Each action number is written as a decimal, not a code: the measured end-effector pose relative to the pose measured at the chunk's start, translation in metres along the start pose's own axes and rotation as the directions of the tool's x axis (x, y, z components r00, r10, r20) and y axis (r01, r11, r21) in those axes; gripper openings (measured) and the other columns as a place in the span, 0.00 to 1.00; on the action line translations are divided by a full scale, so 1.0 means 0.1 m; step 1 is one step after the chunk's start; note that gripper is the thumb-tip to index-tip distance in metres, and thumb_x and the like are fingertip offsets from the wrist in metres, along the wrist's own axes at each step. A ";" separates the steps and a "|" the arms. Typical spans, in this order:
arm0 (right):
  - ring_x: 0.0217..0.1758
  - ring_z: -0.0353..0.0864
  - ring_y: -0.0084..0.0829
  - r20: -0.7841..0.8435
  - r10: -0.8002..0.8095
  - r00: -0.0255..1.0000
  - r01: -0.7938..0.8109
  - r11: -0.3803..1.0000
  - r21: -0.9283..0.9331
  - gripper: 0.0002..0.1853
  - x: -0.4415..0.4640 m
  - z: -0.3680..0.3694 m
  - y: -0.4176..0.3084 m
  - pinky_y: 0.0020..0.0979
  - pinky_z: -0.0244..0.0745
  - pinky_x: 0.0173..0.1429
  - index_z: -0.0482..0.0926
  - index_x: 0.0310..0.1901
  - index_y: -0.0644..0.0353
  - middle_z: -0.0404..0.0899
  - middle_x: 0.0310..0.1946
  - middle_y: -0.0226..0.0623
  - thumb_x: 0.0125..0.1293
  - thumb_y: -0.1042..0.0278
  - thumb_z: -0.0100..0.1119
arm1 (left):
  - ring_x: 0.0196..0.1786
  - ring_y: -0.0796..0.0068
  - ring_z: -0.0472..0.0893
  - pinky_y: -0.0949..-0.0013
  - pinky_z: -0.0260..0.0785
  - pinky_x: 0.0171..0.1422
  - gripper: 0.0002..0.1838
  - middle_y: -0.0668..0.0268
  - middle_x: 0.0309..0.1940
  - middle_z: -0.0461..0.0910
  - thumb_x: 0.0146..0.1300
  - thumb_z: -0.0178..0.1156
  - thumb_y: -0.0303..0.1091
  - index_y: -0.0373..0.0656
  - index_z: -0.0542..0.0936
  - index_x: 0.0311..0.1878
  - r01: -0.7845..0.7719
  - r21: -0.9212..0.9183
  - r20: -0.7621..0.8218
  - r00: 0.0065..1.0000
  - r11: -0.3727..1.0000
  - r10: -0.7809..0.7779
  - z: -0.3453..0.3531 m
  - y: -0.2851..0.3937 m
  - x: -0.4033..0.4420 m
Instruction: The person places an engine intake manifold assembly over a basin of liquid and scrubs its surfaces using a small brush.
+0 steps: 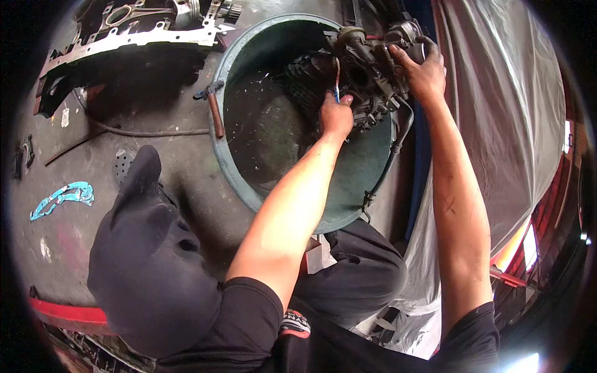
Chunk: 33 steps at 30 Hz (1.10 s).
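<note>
My left hand (336, 118) is closed around a slim tool (337, 81), blue near the fingers and reddish-brown above; its working end cannot be made out. That hand is right against a dark, greasy engine assembly (360, 78), with ribs, pipes and a round fitting on top. My right hand (426, 73) grips the assembly's upper right side, fingers curled over a cylindrical piece. The assembly sits tilted over the right part of a large round green tub (233, 177). Dark liquid (264, 130) with floating specks lies inside the tub.
An engine block (134, 43) with a connecting rod stands at upper left. A hose (155, 133) runs across the floor to the tub's rim, beside a brown bar (216, 115). A blue patterned cloth (62, 199) lies left. Grey sheeting (497, 93) hangs along the right.
</note>
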State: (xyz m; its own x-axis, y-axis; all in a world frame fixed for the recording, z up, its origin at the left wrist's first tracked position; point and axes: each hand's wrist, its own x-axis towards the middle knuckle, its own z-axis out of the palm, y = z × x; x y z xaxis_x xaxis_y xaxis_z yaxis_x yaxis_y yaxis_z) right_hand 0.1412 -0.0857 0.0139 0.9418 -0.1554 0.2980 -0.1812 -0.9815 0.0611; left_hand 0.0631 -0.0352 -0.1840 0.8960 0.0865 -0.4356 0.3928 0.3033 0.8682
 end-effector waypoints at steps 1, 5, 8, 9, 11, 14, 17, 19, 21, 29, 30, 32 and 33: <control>0.69 0.66 0.53 -0.001 -0.001 1.000 0.001 1.000 -0.001 0.47 -0.01 0.00 0.00 0.47 0.62 0.71 0.72 0.65 0.50 0.70 0.64 0.52 0.48 0.30 0.71 | 0.52 0.36 0.77 0.51 0.68 0.55 0.23 0.38 0.44 0.79 0.65 0.64 0.42 0.30 0.74 0.50 0.025 0.003 0.007 1.000 1.000 -0.025 -0.01 0.05 0.00; 0.69 0.65 0.53 -0.006 0.000 1.000 0.000 1.000 -0.016 0.48 -0.05 -0.03 -0.05 0.47 0.62 0.72 0.71 0.66 0.50 0.69 0.64 0.53 0.48 0.29 0.70 | 0.54 0.37 0.77 0.50 0.68 0.56 0.25 0.37 0.47 0.79 0.67 0.62 0.42 0.30 0.71 0.55 0.040 0.063 0.040 0.998 0.997 -0.042 -0.07 0.10 -0.05; 0.69 0.65 0.54 -0.009 -0.005 1.000 0.005 1.000 -0.024 0.48 -0.08 -0.04 -0.07 0.47 0.62 0.72 0.70 0.66 0.49 0.68 0.65 0.53 0.48 0.29 0.70 | 0.54 0.36 0.78 0.49 0.68 0.56 0.26 0.37 0.47 0.80 0.67 0.62 0.43 0.31 0.70 0.57 0.031 0.082 0.021 0.999 0.996 -0.033 -0.06 0.07 -0.05; 0.69 0.65 0.54 -0.012 -0.006 1.000 0.006 1.000 -0.026 0.48 -0.09 -0.04 -0.07 0.47 0.62 0.72 0.70 0.67 0.49 0.68 0.65 0.53 0.48 0.29 0.70 | 0.55 0.38 0.77 0.49 0.68 0.57 0.28 0.38 0.48 0.80 0.68 0.61 0.44 0.32 0.69 0.60 0.040 0.090 0.046 0.998 0.995 -0.044 -0.06 0.04 -0.03; 0.70 0.65 0.54 -0.011 -0.003 1.000 0.002 0.999 -0.034 0.48 -0.10 -0.05 -0.08 0.47 0.62 0.72 0.69 0.67 0.48 0.67 0.65 0.53 0.48 0.30 0.70 | 0.58 0.40 0.77 0.49 0.68 0.59 0.31 0.40 0.51 0.80 0.69 0.59 0.46 0.35 0.65 0.67 0.057 0.106 0.095 0.993 0.993 -0.067 -0.07 0.00 0.00; 0.70 0.64 0.54 0.003 0.012 1.000 -0.011 0.999 -0.046 0.47 -0.10 -0.06 -0.10 0.47 0.61 0.72 0.69 0.67 0.47 0.67 0.66 0.53 0.48 0.30 0.70 | 0.58 0.40 0.77 0.49 0.68 0.60 0.32 0.40 0.51 0.80 0.69 0.58 0.46 0.35 0.64 0.68 0.071 0.148 0.142 0.986 0.986 -0.093 -0.13 0.04 0.00; 0.70 0.64 0.54 0.012 0.027 1.000 -0.026 0.998 -0.048 0.47 -0.09 -0.06 -0.12 0.47 0.61 0.72 0.69 0.67 0.47 0.67 0.66 0.52 0.48 0.30 0.70 | 0.58 0.40 0.77 0.49 0.68 0.60 0.31 0.40 0.51 0.80 0.69 0.59 0.46 0.37 0.65 0.68 0.072 0.132 0.172 0.980 0.989 -0.095 -0.18 0.06 0.00; 0.70 0.64 0.54 0.005 0.031 1.000 -0.030 0.998 -0.054 0.47 -0.08 -0.05 -0.12 0.47 0.61 0.72 0.69 0.67 0.47 0.67 0.66 0.52 0.48 0.30 0.70 | 0.58 0.40 0.77 0.49 0.68 0.60 0.31 0.40 0.51 0.80 0.69 0.59 0.46 0.38 0.65 0.68 0.053 0.058 0.200 0.978 0.997 -0.064 -0.23 0.07 -0.06; 0.70 0.64 0.54 0.001 0.014 1.000 -0.014 0.999 -0.050 0.47 -0.09 -0.05 -0.11 0.47 0.62 0.72 0.70 0.66 0.48 0.68 0.65 0.52 0.48 0.30 0.70 | 0.58 0.40 0.77 0.50 0.67 0.60 0.31 0.39 0.51 0.79 0.68 0.59 0.46 0.39 0.65 0.68 0.046 0.045 0.218 0.975 0.998 -0.055 -0.26 0.08 -0.10; 0.69 0.65 0.54 -0.015 -0.012 1.000 0.012 0.999 -0.044 0.47 -0.10 -0.05 -0.11 0.47 0.62 0.71 0.71 0.65 0.52 0.69 0.64 0.52 0.48 0.29 0.70 | 0.57 0.38 0.77 0.51 0.68 0.60 0.33 0.38 0.50 0.79 0.67 0.61 0.44 0.36 0.64 0.68 0.067 -0.154 0.216 0.976 0.986 -0.033 -0.06 -0.21 -0.04; 0.69 0.65 0.54 -0.013 -0.009 1.000 0.008 0.999 -0.045 0.47 -0.10 -0.05 -0.11 0.47 0.62 0.71 0.71 0.65 0.52 0.69 0.64 0.52 0.48 0.29 0.70 | 0.57 0.38 0.77 0.51 0.68 0.59 0.33 0.38 0.50 0.79 0.67 0.62 0.44 0.36 0.64 0.68 0.018 -0.110 0.187 0.982 0.994 0.002 -0.08 -0.18 -0.05; 0.69 0.65 0.54 -0.014 -0.006 1.000 0.006 0.999 -0.040 0.47 -0.11 -0.05 -0.11 0.48 0.62 0.71 0.71 0.65 0.52 0.69 0.64 0.52 0.48 0.29 0.70 | 0.56 0.39 0.78 0.50 0.69 0.58 0.34 0.38 0.49 0.80 0.66 0.63 0.44 0.36 0.64 0.68 -0.080 -0.017 0.130 0.988 0.997 0.081 -0.11 -0.11 -0.07; 0.69 0.65 0.54 -0.015 -0.007 1.000 0.006 0.999 -0.033 0.47 -0.12 -0.05 -0.11 0.48 0.62 0.71 0.71 0.65 0.52 0.69 0.64 0.52 0.48 0.29 0.70 | 0.55 0.39 0.78 0.50 0.69 0.57 0.34 0.38 0.48 0.80 0.66 0.63 0.45 0.36 0.64 0.68 -0.045 0.036 0.128 0.991 0.998 0.040 -0.13 -0.06 -0.09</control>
State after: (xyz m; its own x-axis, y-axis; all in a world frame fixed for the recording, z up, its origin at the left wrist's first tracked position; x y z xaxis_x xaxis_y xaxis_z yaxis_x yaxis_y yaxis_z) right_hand 0.1304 -0.0726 0.0144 0.9387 -0.1469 0.3118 -0.1845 -0.9783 0.0945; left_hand 0.0501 -0.0256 -0.1885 0.9301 -0.0239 -0.3664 0.3593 0.2651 0.8948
